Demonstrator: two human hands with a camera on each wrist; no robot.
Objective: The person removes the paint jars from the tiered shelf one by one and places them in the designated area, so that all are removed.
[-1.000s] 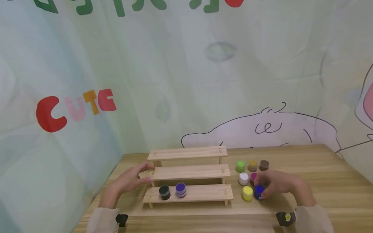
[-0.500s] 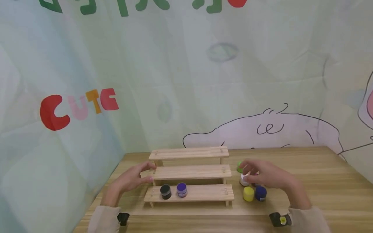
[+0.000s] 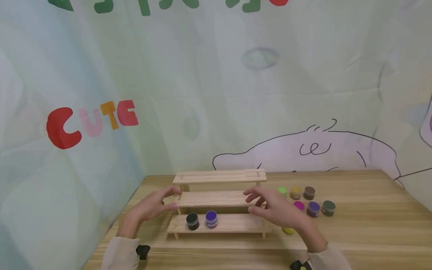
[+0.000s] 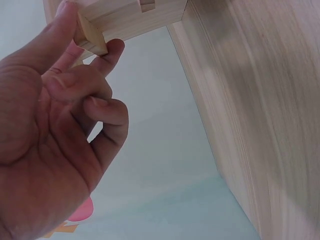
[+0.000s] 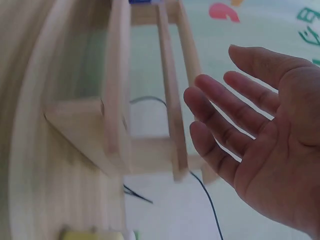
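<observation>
A three-step wooden shelf (image 3: 219, 199) stands on the table, with a black-lidded paint pot (image 3: 192, 221) and a purple-lidded paint pot (image 3: 211, 219) on its lowest board. My left hand (image 3: 153, 204) holds the left end of the middle board between thumb and fingers; the left wrist view shows the fingertips around the board's wooden end (image 4: 91, 36). In front of the shelf's right end is my right hand (image 3: 275, 208), fingers loosely bent and holding nothing. In the right wrist view its fingertips (image 5: 195, 100) appear beside the shelf boards.
Right of the shelf stand more paint pots: green (image 3: 282, 192), ochre (image 3: 295, 193), brown (image 3: 309, 193), magenta (image 3: 299, 206), purple (image 3: 313, 209) and dark green (image 3: 329, 208). A yellow pot (image 3: 288, 230) is partly covered by my right hand. A printed cloth (image 3: 202, 93) hangs behind the table.
My right hand has moved left from the paint pots to the shelf's right end, uncovering several pots and covering others. My left hand keeps its place on the shelf.
</observation>
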